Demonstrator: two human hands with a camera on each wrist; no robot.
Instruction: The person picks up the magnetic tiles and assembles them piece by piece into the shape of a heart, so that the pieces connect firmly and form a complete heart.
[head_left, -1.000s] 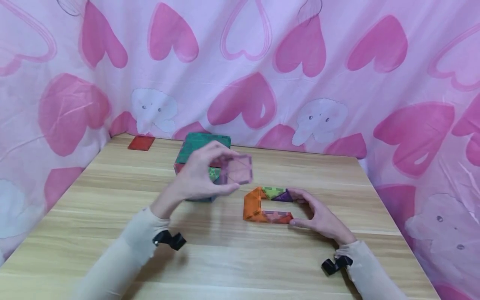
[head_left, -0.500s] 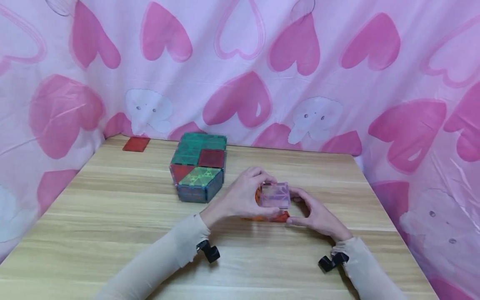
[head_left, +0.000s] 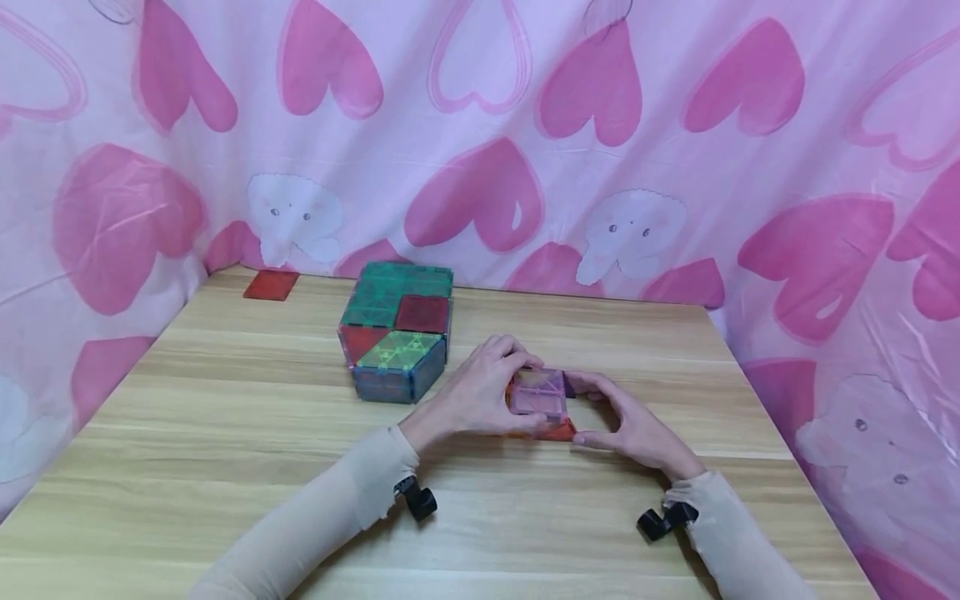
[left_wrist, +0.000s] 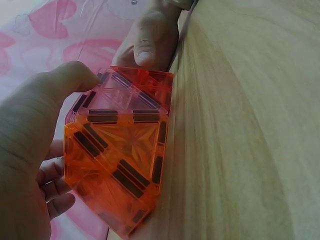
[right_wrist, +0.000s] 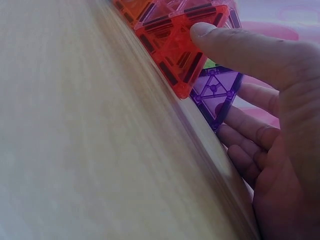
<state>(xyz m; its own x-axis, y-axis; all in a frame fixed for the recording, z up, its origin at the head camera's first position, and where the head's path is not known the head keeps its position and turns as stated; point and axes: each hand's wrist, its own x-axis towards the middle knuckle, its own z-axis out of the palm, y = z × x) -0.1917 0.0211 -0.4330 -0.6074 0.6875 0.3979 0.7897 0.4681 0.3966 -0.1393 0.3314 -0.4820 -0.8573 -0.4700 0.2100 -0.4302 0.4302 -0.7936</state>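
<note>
A translucent pink square magnetic tile point(head_left: 537, 394) lies over the top of a small tile structure, pinched at its edges by my left hand point(head_left: 480, 392). In the left wrist view orange tiles point(left_wrist: 120, 155) form the structure's near end, with a pink wall beside them. My right hand point(head_left: 633, 429) spans the structure's right end. Its thumb presses a red triangular tile point(right_wrist: 175, 50) and its fingers lie behind a purple triangular tile point(right_wrist: 215, 92), as the right wrist view shows. Part of a green tile shows between them; my left hand hides some of the structure in the head view.
Left of the hands stands a larger block of magnetic tiles point(head_left: 397, 333) with green, red and blue faces. A loose red square tile point(head_left: 272, 285) lies at the back left of the wooden table point(head_left: 225, 400). A pink heart-patterned curtain point(head_left: 480, 192) borders the table.
My left hand has carried the pink tile rightward from in front of the larger block and lowered it onto the small structure. My right hand has stayed at the structure's right end.
</note>
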